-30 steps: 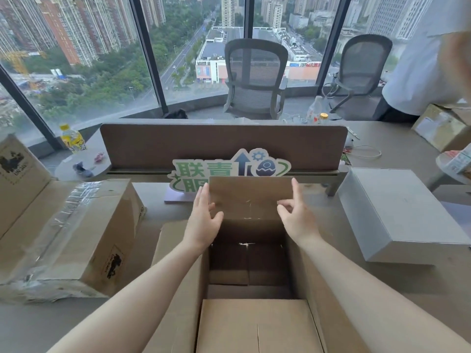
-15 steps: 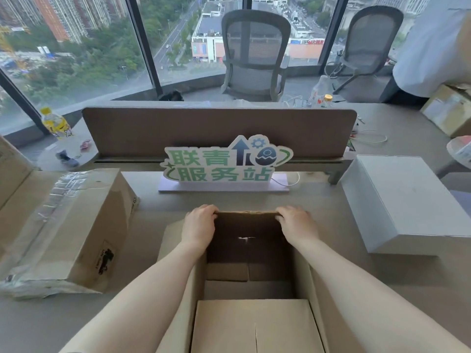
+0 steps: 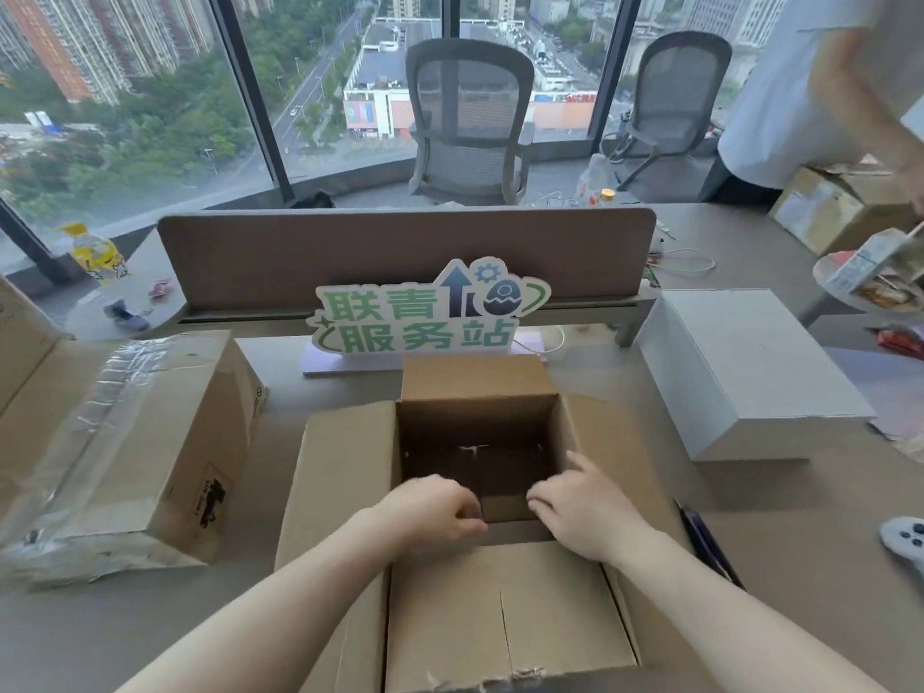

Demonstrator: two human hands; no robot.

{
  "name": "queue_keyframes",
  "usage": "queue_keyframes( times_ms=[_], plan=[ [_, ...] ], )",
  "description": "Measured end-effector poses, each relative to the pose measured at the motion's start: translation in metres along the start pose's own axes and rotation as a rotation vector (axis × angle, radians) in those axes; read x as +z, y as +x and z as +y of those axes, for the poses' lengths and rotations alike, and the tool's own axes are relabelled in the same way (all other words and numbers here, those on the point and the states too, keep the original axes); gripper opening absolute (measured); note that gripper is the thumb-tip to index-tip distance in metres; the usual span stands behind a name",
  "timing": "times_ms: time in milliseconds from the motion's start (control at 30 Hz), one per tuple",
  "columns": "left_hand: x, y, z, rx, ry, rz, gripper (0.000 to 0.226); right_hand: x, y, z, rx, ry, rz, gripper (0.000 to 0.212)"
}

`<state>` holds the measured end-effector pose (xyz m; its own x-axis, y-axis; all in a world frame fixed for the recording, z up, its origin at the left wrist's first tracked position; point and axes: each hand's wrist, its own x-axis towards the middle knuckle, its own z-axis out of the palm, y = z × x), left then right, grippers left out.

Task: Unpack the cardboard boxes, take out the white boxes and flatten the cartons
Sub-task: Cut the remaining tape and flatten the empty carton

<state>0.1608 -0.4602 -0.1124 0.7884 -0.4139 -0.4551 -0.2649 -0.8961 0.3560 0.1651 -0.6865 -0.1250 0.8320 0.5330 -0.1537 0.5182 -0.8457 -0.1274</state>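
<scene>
A green-and-white cut-out sign (image 3: 431,315) stands on the desk at twelve o'clock from the open carton, its characters reading 联青 on the upper row and 服务站 on the lower (beside the upper row are a dark arrow, a small gear and an egg-like emblem). The taped carton (image 3: 125,452) at nine o'clock carries a small black printed mark with lettering on its end face, perhaps a brand logo, too small to read. Nothing else is legible.
</scene>
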Motion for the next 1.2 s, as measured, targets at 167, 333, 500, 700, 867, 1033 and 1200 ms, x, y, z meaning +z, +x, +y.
queue_keyframes(
  times_ms=[167, 333, 500, 700, 867, 1033, 1200],
  plan=[
    [0.0, -0.02, 0.019, -0.072, -0.124, -0.003, 0.036, -0.017, -0.027, -0.017, 0.064, 0.115, -0.082, 0.046],
    [-0.022, -0.058, 0.034, -0.099, -0.181, 0.166, 0.037, -0.06, -0.053, -0.02, 0.156, 0.431, 0.016, 0.054],
    [-0.026, -0.112, 0.065, -0.194, -0.31, 0.199, 0.053, -0.087, -0.093, -0.014, 0.13, 0.855, -0.094, 0.057],
    [0.013, -0.168, 0.116, -0.275, -0.422, -0.042, 0.036, -0.062, -0.148, -0.02, 0.016, 0.71, -0.336, 0.027],
    [0.08, -0.158, 0.131, -0.35, -0.139, 0.073, 0.071, -0.018, -0.165, -0.03, -0.025, 0.281, -0.269, 0.058],
    [0.123, -0.133, 0.117, -0.351, 0.06, 0.303, 0.057, 0.01, -0.165, -0.041, -0.034, 0.05, -0.146, 0.05],
    [0.146, -0.118, 0.106, -0.359, -0.012, 0.516, 0.019, 0.04, -0.162, -0.045, -0.046, -0.037, 0.136, 0.021]
  ],
)
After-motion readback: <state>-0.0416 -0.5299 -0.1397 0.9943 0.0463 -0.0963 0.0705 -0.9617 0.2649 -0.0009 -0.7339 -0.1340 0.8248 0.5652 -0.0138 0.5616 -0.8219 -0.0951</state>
